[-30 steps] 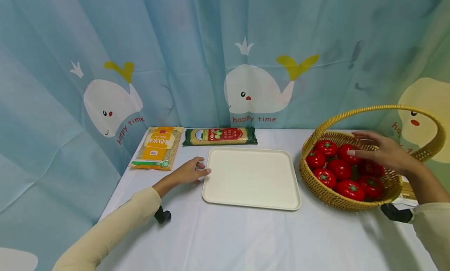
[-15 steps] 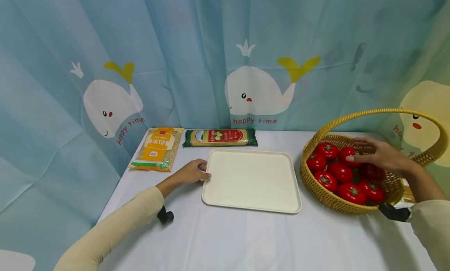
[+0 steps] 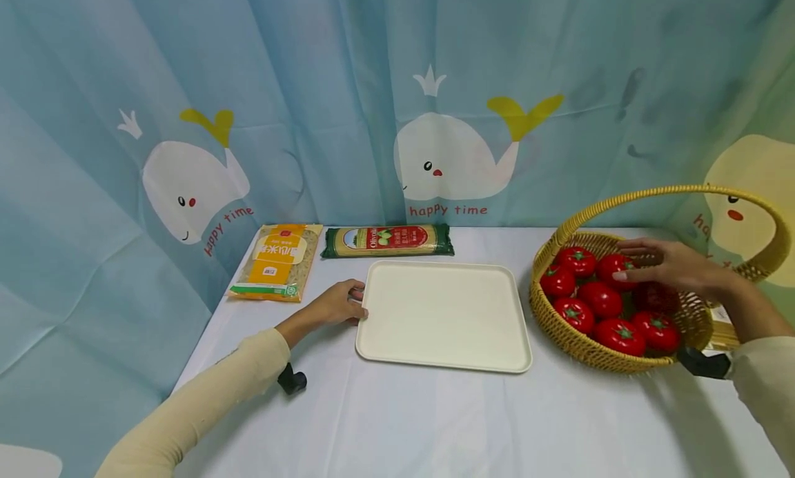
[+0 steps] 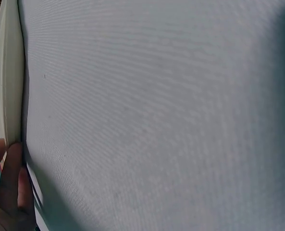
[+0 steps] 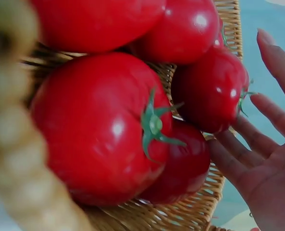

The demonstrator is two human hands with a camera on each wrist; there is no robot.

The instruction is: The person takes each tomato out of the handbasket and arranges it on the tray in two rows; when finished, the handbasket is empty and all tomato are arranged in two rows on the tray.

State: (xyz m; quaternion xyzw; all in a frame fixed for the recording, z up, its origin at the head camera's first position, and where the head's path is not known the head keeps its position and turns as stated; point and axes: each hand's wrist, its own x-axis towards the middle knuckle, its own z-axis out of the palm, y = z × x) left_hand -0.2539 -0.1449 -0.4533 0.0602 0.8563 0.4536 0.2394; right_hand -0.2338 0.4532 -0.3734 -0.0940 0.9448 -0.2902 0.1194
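At the left edge of a cream rectangular tray (image 3: pixel 444 316) is my left hand (image 3: pixel 338 304). In the left wrist view, its thumb lies over the rim of the tray (image 4: pixel 12 72) and its fingers (image 4: pixel 10 178) press against the side and underneath, pinching it. On the right, my right hand (image 3: pixel 680 265) reaches over a wicker basket (image 3: pixel 553 332) holding several red tomatoes (image 3: pixel 601 299). The right wrist view shows that hand (image 5: pixel 272 163) spread, palm toward the fruit, fingertips right at a tomato (image 5: pixel 212 91) near the basket's far side.
Behind the tray lies a long pasta packet (image 3: pixel 390 241). A yellow grain bag (image 3: pixel 276 263) is at the back left. The basket's tall handle (image 3: pixel 646 192) arches above the right hand. A blue curtain (image 3: pixel 323 119) hangs along the back of the white-covered table.
My left thumb has lowered onto the tray's rim as the hand settles at the edge. The right hand has dipped slightly toward the tomatoes. Tray and basket look unmoved.
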